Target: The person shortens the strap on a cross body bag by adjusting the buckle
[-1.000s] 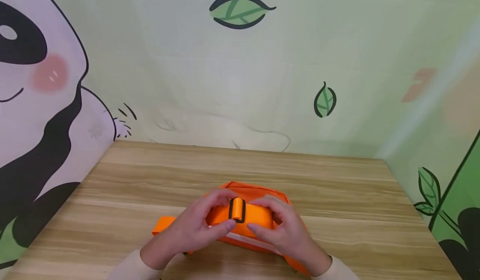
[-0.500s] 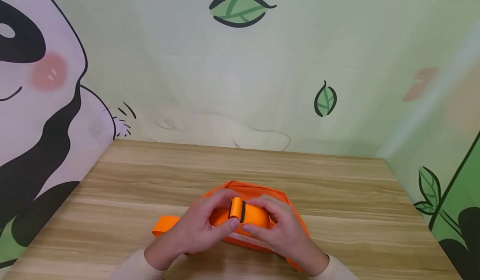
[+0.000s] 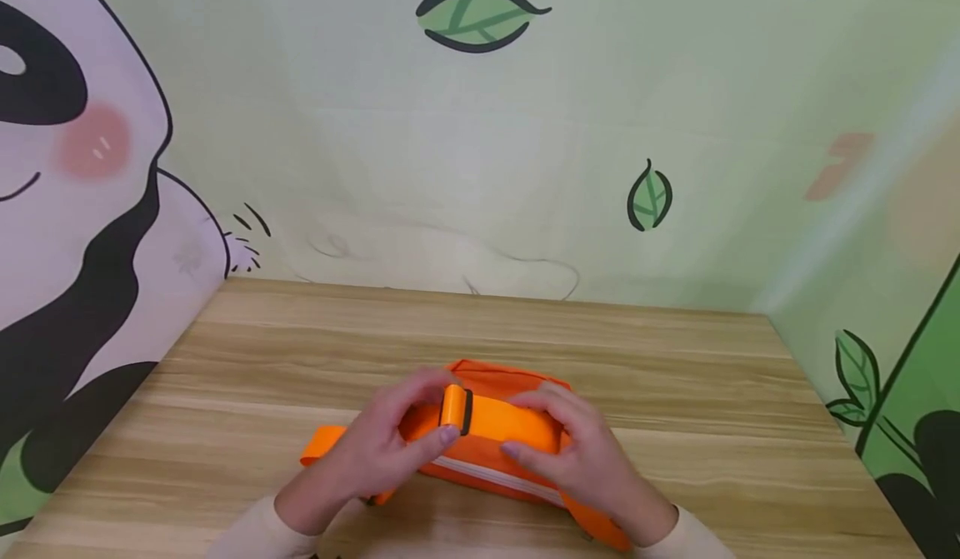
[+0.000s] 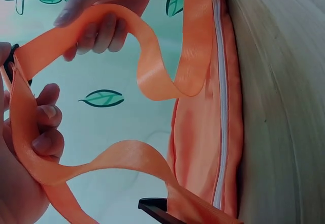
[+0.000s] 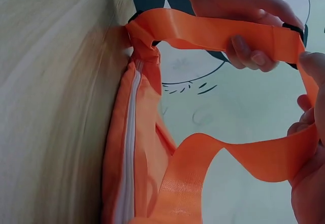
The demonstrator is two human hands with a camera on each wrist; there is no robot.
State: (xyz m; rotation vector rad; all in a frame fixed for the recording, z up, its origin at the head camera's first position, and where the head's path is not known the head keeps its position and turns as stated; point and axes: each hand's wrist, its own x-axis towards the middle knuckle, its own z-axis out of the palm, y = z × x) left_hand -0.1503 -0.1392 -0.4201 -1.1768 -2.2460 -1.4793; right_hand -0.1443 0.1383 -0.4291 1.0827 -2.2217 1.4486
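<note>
The table (image 3: pixel 300 334) has a wood-grain top, pale tan streaked sideways with brown. On its near half, about midway across, sits an orange bag (image 3: pixel 480 451), the side with its white zip (image 3: pixel 497 479) turned toward the person. A loop of strap (image 3: pixel 322 445) juts out at the bag's left, low over the wood; whether it touches is unclear.

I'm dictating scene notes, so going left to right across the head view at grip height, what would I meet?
Printed black-and-white panda, flat loop of orange fabric webbing, the person's left grip, rectangular black plastic-looking buckle, the person's right grip, printed green leaf sprig.
</note>
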